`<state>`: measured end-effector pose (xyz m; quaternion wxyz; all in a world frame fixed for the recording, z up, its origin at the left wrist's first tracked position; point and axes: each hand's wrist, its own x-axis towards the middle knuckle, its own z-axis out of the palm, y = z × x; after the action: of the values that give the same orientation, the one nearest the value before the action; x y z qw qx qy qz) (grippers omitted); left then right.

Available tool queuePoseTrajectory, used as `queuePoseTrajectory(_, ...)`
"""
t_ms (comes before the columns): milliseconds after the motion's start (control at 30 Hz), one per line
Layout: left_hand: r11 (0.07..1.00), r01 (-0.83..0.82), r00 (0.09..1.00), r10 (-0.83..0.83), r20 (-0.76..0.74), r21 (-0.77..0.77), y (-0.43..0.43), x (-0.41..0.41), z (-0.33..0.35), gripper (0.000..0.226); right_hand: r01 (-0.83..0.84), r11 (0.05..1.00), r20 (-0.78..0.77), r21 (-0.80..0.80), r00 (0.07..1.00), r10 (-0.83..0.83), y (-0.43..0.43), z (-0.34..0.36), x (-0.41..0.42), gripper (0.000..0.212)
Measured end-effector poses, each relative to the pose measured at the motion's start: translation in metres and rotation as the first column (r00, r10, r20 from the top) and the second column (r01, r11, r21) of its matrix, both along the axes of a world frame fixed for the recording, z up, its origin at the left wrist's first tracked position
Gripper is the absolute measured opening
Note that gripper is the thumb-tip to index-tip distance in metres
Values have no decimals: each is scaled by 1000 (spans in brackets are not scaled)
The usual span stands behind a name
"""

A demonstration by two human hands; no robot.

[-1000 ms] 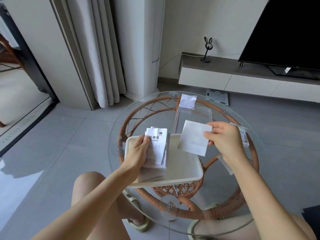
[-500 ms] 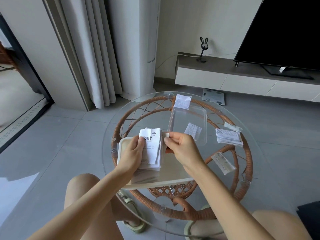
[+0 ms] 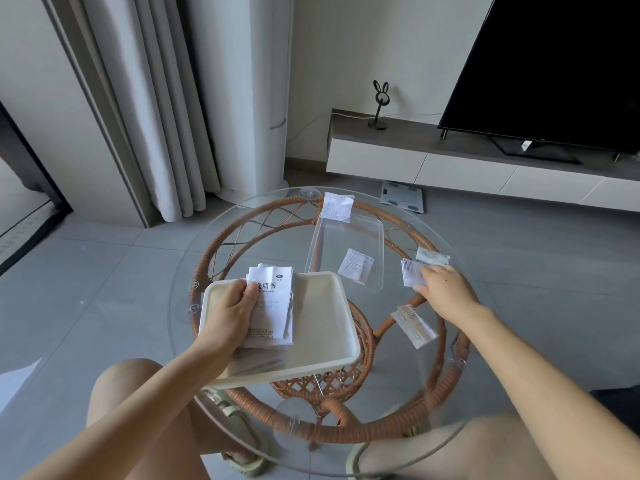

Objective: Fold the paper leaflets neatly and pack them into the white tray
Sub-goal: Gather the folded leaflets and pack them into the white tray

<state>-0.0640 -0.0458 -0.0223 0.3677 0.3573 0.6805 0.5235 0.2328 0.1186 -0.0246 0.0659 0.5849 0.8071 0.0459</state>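
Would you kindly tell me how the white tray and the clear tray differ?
The white tray is opaque and nearer the person; the clear tray is see-through and farther back. The white tray carries a leaflet stack held by the left hand; the clear tray carries one small leaflet. Both are rectangular, round-cornered.

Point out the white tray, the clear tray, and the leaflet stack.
white tray (image 3: 322,327): head view, bare floor right of the stack
clear tray (image 3: 346,237): head view, bare far floor
leaflet stack (image 3: 273,306): head view, printed top sheet

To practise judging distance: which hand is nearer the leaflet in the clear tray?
Right. The right hand lies just right of that leaflet; the left hand grips the stack over the white tray.
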Motion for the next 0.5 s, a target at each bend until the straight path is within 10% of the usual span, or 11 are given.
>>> queuePoseTrajectory(233, 1000, 4, 1000, -4, -9, 2, 0, 1, 3, 39, -297, 950, 302, 98, 918, 256, -10, 2, -9, 22)
queuePoseTrajectory(367, 1000, 6, 998, -6, -58, 12, -1, -1, 5, 42, -275, 845, -73, 458, 936, 344, -30, 24, -23, 35)
queuePoseTrajectory(500, 999, 31, 998, -31, -58, 8, -1, 0, 6, 43, -292, 554, -257, 780, 657, 709, -72, 49, -74, 27)
